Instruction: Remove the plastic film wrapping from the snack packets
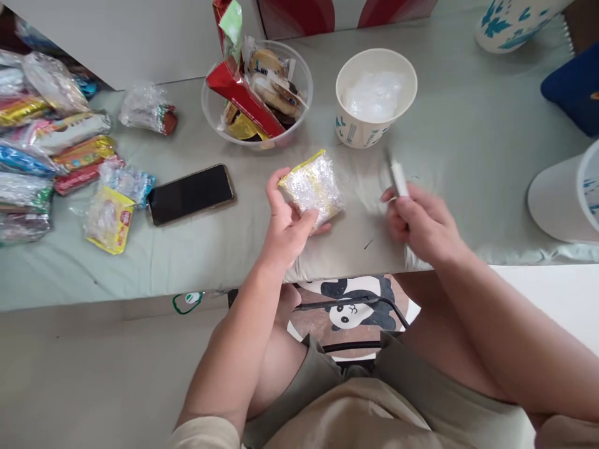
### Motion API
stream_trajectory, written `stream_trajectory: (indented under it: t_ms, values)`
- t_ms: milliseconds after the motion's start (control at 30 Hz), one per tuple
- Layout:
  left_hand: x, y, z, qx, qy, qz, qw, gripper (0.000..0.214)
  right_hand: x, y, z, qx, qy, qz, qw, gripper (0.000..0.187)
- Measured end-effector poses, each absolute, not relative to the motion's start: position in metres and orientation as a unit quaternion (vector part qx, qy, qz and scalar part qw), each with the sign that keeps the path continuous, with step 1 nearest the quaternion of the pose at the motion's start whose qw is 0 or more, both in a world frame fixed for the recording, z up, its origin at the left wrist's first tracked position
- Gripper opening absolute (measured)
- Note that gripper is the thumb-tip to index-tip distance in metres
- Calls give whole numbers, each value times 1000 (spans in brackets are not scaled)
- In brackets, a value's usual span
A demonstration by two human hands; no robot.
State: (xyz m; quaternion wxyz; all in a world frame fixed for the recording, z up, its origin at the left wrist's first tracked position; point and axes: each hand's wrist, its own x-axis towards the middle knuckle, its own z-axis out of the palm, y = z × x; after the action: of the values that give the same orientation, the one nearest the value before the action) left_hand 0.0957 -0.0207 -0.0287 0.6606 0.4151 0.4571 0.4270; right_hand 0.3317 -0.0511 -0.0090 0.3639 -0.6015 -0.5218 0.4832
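Observation:
In my left hand (291,221) is a flat square packet (312,184), yellow at its edges and wrapped in shiny clear plastic. My thumb presses on its face and the fingers support it from behind. To the right, my right hand (423,221) is closed around a slim white utility knife (399,178). Its thin dark blade points up and away from me, blurred by motion and apart from the packet. Beyond the two hands stands a white paper tub (344,128) with crumpled clear plastic wrap (374,95) inside.
A clear plastic bowl (209,112) of wrapped snacks stands at the back. A black phone (191,194) lies left of my hands, near a yellow packet (110,221) and a pile of plastic-wrapped packages (65,134). A white bin (556,199) stands at the right edge of the cloth-covered table (187,262).

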Motion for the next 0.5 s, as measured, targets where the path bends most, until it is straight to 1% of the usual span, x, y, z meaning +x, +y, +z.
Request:
stream_trajectory:
  t_ms: [67,200,333,500]
  values:
    - [99,-22,-31,426,446,418,667,88,311,-54,-4,-532,-505,582,350,45]
    - [105,-27,-31,462,411,420,665,79,286,-53,5,-507,-499,631,311,54]
    - [104,-31,-32,483,402,437,644,81,280,-56,9,-539,-463,637,299,53]
    - [98,-28,-35,481,422,498,585,89,276,-63,9,-548,-455,646,275,42]
